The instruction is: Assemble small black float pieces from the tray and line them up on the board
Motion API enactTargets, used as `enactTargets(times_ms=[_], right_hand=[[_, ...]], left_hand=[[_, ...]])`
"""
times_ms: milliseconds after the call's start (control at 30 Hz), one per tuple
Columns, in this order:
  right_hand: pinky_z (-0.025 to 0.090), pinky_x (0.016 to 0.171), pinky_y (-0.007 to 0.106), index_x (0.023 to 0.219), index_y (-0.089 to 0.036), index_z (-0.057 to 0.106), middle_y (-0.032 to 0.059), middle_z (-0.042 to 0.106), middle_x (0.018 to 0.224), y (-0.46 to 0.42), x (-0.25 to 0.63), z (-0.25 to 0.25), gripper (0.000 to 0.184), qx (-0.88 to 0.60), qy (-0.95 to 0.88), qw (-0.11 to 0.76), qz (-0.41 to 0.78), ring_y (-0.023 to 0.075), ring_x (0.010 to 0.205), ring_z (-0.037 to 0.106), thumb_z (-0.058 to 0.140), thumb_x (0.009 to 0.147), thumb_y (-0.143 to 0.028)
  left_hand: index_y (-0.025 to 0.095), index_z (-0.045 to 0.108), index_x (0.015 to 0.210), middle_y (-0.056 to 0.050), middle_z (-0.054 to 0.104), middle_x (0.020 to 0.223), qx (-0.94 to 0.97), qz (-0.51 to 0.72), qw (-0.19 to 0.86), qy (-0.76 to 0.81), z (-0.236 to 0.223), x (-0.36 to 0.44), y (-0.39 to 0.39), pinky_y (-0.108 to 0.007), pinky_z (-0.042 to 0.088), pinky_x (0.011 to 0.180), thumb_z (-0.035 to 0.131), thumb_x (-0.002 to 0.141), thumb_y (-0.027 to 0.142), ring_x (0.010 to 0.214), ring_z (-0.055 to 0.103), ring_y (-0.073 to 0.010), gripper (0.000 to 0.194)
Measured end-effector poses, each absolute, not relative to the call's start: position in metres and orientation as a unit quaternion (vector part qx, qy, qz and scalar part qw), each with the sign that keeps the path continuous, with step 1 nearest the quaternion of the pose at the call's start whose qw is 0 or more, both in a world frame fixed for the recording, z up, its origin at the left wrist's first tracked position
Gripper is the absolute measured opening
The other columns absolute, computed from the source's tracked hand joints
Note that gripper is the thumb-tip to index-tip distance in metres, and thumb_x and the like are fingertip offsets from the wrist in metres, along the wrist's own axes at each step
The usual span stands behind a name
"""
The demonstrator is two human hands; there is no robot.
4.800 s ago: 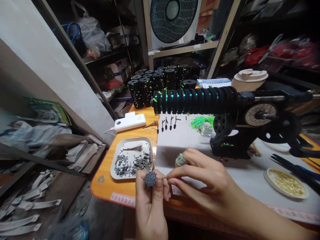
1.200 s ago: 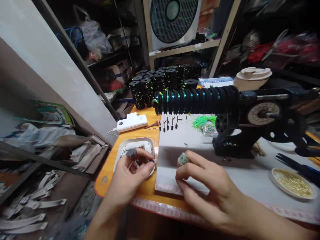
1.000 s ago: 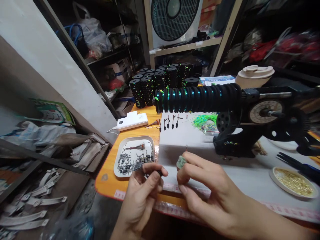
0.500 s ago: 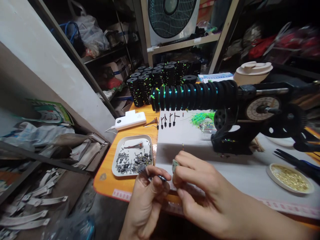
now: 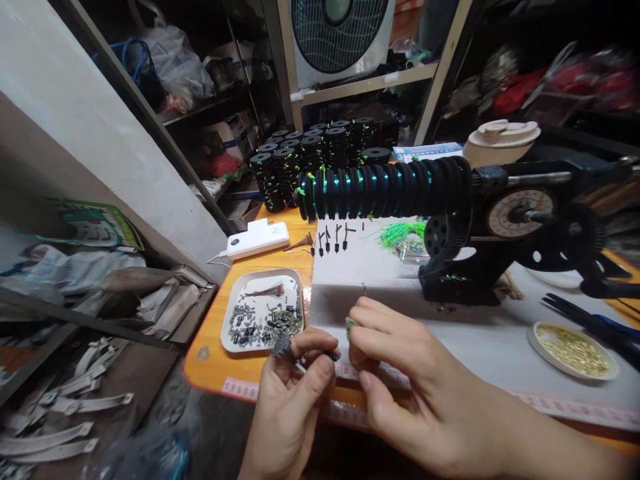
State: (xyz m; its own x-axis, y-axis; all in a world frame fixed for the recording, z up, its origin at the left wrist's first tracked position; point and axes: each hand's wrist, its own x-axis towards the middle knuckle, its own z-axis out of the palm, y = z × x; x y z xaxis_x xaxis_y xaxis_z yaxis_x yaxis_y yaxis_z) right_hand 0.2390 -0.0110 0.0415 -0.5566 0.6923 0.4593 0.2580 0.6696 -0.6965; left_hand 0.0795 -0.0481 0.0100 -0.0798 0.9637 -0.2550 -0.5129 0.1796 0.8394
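My left hand (image 5: pixel 295 393) is closed, thumb against index finger, on a small dark piece (image 5: pixel 335 357) whose kind I cannot make out. A round cluster of grey beads (image 5: pixel 283 347) sits at the base of that index finger. Just to the right, my right hand (image 5: pixel 400 360) has its fingers curled in, with a greenish lump (image 5: pixel 349 326) at one finger; what lies between the fingertips is hidden. Above its knuckles shows the tip of a thin stick-like thing (image 5: pixel 365 290). Behind my left hand stands a white tray (image 5: pixel 227 333) of small grey and black parts, with a brush-like bundle (image 5: pixel 265 291) inside.
A black winding machine (image 5: pixel 385 190) with ribbed discs spans the right. Behind it stand stacked black spools (image 5: pixel 283 173). A white power bank (image 5: pixel 257 241), several small black pieces (image 5: pixel 337 240), green threads (image 5: pixel 400 235), dark pliers (image 5: pixel 580 317) and a dish of golden bits (image 5: pixel 537 350) lie around.
My left hand went over the tray, then came back right beside my right hand, its thumb and index finger pinching a small dark piece. My right hand has curled its fingers further.
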Motion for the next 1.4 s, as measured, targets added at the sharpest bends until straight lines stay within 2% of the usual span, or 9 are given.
enactTargets(times_ms=[300, 733, 1400], right_hand=[[0.033, 0.061, 0.028, 0.071, -0.02, 0.03, -0.001, 0.038, 0.072, -0.0124, 0.241, 0.0379, 0.022, -0.287, -0.835, 0.367, 0.294, 0.0146, 0.071, 0.04, 0.046, 0.075, -0.006], [0.034, 0.064, 0.029, 0.073, -0.019, 0.035, -0.0014, 0.038, 0.072, -0.0105, 0.2412, 0.0433, 0.02, -0.285, -0.849, 0.378, 0.235, 0.0143, 0.069, 0.037, 0.046, 0.075, -0.003], [0.032, 0.061, 0.029, 0.071, -0.021, 0.029, -0.0003, 0.04, 0.07, -0.0112, 0.2413, 0.0432, 0.022, -0.282, -0.853, 0.351, 0.265, 0.0154, 0.069, 0.038, 0.045, 0.075, -0.006]], left_hand=[[0.019, 0.078, 0.088, -0.005, 0.072, 0.085, 0.264, 0.579, 0.646, 0.421, 0.0111, 0.0783, -0.0476, -0.026, 0.054, 0.082, 0.086, 0.071, 0.025, 0.083, 0.066, -0.0161, 0.02], [0.02, 0.076, 0.086, -0.001, 0.07, 0.08, 0.284, 0.605, 0.583, 0.462, 0.0106, 0.0807, -0.047, -0.019, 0.052, 0.07, 0.089, 0.067, 0.027, 0.076, 0.066, -0.0123, 0.025], [0.019, 0.072, 0.084, -0.002, 0.069, 0.08, 0.298, 0.6, 0.604, 0.432, 0.012, 0.0793, -0.0462, -0.021, 0.051, 0.074, 0.085, 0.072, 0.021, 0.078, 0.065, -0.0133, 0.018]])
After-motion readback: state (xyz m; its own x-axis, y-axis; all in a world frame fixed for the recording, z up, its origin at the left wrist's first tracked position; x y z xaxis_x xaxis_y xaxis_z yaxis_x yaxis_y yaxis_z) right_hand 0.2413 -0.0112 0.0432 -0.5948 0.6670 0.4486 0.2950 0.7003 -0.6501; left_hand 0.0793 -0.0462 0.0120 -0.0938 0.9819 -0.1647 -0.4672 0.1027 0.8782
